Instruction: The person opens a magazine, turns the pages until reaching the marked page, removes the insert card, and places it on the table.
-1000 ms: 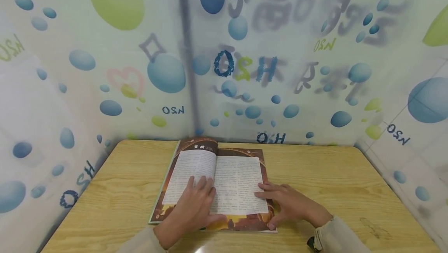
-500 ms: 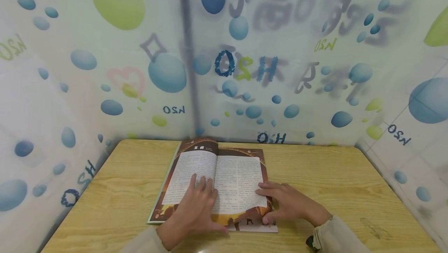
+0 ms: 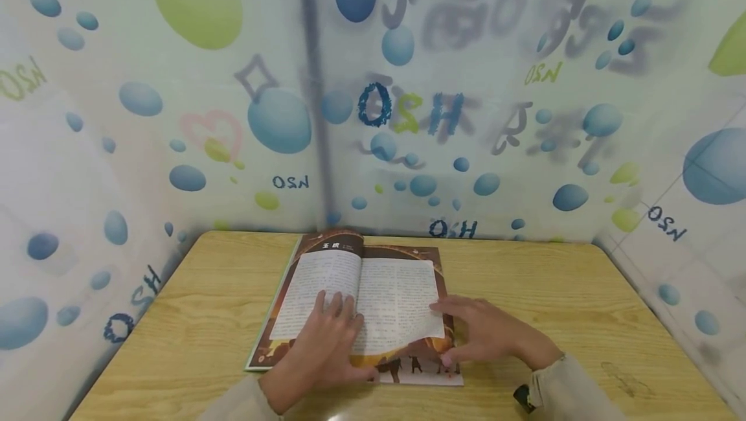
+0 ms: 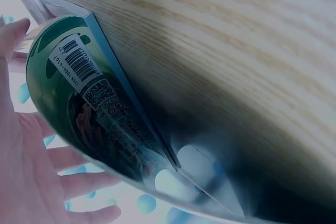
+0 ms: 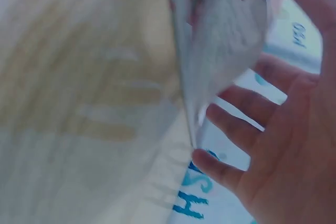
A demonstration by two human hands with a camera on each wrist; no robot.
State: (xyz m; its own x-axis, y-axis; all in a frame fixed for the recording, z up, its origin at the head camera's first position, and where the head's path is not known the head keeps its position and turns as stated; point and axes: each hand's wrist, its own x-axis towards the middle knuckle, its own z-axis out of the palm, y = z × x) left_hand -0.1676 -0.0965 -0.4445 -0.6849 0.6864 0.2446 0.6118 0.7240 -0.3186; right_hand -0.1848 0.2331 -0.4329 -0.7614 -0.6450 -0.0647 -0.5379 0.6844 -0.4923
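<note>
An open magazine (image 3: 402, 291) lies on the table, with printed text on brown-bordered pages. My left hand (image 3: 326, 343) rests on its left page near the spine, fingers spread and thumb out along the lower edge. My right hand (image 3: 489, 330) holds the right-hand page at its outer edge, fingertips on the upper side and thumb by the lower corner. That corner is raised, and a paler page with dark figures (image 3: 416, 369) shows beneath. In the left wrist view the glossy green back cover (image 4: 89, 98) with a barcode bows beside the left hand.
The wooden table (image 3: 542, 278) extends around the magazine. Behind it and at both sides hang pale sheets (image 3: 373, 168) printed with blue and green drops. A dark object (image 3: 522, 398) sits by the right sleeve cuff.
The right-hand page's lower corner has lifted, uncovering part of the page beneath. My right hand has shifted slightly, its thumb now a little higher. The left hand has barely moved.
</note>
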